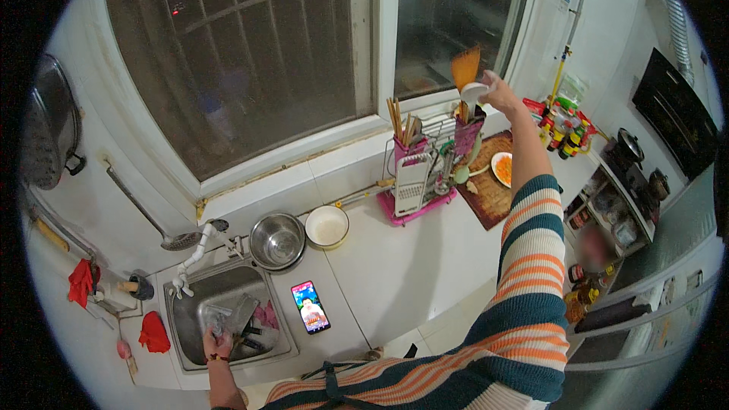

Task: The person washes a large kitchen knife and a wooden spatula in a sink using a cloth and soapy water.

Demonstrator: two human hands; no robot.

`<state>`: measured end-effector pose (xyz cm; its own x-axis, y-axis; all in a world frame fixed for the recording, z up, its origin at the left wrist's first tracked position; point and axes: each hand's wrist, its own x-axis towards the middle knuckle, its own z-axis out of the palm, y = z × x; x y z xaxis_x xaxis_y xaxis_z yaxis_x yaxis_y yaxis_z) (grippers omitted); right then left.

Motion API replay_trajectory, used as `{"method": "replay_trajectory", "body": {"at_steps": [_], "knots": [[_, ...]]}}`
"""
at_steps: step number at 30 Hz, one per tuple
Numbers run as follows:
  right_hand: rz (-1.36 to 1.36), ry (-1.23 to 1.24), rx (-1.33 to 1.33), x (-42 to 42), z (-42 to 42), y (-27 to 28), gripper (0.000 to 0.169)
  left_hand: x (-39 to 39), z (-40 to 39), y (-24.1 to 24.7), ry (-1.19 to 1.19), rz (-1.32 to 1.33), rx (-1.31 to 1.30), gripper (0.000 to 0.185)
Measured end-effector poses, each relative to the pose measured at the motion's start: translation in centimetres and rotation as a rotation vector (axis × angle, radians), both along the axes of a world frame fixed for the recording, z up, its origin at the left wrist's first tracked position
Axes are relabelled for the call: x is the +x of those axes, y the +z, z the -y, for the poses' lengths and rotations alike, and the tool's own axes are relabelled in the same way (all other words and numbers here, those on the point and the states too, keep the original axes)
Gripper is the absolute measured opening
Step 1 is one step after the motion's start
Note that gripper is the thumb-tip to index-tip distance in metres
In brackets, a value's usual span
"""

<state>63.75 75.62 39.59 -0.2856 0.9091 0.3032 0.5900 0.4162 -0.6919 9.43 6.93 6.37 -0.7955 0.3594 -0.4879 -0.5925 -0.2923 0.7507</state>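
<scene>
My right hand [496, 94] is stretched out to the window side and grips a white ladle or spoon [474, 91]. It holds this just over a purple utensil holder [468, 135], beside an upright orange brush-like utensil [466, 67]. My left hand [217, 345] is down in the steel sink [188, 324], against a shiny, blurred thing whose kind I cannot make out. Close by in the sink lie a grey cleaver-like blade [245, 310], dark handles [250, 344] and a pink cloth [266, 315] among suds.
A lit phone [311, 307] lies right of the sink. Behind it stand a steel bowl [277, 241] and a cream bowl [327, 226]. A pink-based rack [418, 210] carries chopsticks and a grater. Further right, a cutting board [484, 205] bears a plate [503, 169] of shredded orange food.
</scene>
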Motion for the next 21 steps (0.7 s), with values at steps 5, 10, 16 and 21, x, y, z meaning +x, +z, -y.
{"method": "replay_trajectory", "body": {"at_steps": [5, 10, 16, 21], "knots": [[-0.174, 0.193, -0.27, -0.9, 1.9, 1.8, 0.074, 1.4, -0.1, 3.7, 0.033, 0.198, -0.003, 0.018], [-0.199, 0.27, -0.26, -0.3, -0.3, 1.2, 0.06, -0.6, 1.6, 1.2, -0.284, -0.018, 0.113, 0.011], [-0.194, 0.245, -0.221, -0.2, -1.4, 1.2, 0.04, 1.8, -2.8, 2.5, 0.094, 0.172, 0.007, 0.009], [-0.383, 0.218, -0.099, -1.5, 1.3, 3.8, 0.025, 0.2, -0.8, 1.3, -0.048, 0.041, -0.137, 0.009]]}}
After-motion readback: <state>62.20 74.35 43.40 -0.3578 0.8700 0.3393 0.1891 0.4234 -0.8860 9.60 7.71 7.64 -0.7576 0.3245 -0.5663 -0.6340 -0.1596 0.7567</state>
